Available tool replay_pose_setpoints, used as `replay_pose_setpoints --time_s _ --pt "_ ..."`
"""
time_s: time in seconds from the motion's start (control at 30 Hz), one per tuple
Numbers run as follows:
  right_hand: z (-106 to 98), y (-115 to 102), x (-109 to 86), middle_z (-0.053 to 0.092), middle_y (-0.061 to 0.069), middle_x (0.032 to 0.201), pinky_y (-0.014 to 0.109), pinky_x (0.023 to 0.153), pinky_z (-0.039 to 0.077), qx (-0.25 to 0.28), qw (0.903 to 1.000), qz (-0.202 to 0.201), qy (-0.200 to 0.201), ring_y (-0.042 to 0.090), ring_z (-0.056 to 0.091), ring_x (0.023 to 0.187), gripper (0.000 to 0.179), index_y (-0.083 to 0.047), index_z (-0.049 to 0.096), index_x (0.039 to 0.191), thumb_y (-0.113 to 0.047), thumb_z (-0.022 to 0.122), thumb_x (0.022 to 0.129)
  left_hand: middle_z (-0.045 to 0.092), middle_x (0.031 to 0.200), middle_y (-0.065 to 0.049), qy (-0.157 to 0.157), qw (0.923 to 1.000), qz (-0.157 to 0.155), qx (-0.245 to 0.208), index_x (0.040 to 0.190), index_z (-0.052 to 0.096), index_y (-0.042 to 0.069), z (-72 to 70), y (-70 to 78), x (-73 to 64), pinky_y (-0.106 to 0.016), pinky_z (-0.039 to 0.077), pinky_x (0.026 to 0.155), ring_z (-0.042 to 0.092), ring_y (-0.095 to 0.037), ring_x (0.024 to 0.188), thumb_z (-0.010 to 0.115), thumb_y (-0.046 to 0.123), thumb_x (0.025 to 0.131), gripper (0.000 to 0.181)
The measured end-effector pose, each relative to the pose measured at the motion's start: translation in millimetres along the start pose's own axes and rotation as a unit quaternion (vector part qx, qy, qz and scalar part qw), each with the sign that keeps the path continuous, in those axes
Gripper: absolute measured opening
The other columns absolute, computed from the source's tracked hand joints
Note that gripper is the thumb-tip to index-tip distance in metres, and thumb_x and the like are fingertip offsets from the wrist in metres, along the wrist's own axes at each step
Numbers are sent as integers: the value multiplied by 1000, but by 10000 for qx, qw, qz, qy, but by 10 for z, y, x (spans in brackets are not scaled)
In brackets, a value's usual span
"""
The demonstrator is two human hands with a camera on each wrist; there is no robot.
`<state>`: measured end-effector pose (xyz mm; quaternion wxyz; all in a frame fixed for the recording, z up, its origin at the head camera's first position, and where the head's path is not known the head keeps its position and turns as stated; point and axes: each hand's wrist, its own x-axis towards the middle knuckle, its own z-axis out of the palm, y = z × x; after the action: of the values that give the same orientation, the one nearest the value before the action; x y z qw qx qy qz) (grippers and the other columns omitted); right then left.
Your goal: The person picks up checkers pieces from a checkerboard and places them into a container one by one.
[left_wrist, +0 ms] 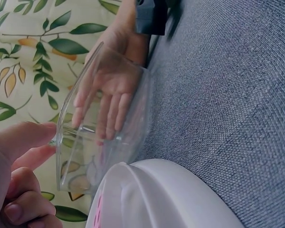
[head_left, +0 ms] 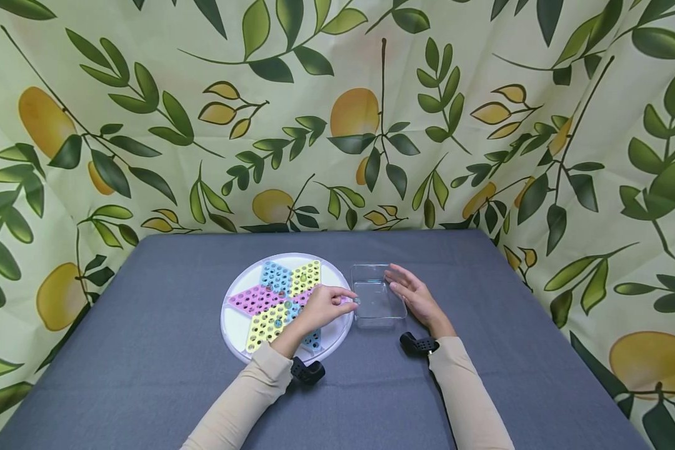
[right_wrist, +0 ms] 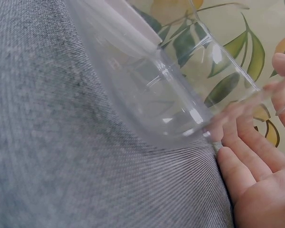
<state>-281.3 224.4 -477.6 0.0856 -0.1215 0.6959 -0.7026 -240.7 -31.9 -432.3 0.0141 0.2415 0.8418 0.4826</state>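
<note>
While your left hand (head_left: 325, 306) pinches a marble (head_left: 357, 300) beside the box (head_left: 378, 300), your right hand (head_left: 419, 300) touches its side, fingers extended.

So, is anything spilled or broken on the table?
No, nothing stands out to me. The game board lies flat, the clear box stands upright beside it with no crack that I can see, and nothing looks spilled on the blue-grey cloth.
</note>
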Motion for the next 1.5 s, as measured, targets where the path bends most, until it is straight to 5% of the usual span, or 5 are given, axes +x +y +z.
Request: replay_pose_setpoints --time_s 0.53,1.5 --pt "6 6 1 28 26 155 5 96 41 28 9999 -94 -59 -9 48 123 64 -2 24 151 -14 56 97 24 52 8 -100 9999 -99 -99 111 70 -1 -91 -18 -19 -16 19 48 21 -3 49 69 13 86 28" --pt "2 29 4 28 29 154 5 96 41 8 9998 -183 -56 -12 51 116 62 0 24 150 -12 54 97 23 52 9 491 9927 -911 -627 115 68 -1 -564 -122 -198 -17 23 47 23 -4 48 66 17 90 31"
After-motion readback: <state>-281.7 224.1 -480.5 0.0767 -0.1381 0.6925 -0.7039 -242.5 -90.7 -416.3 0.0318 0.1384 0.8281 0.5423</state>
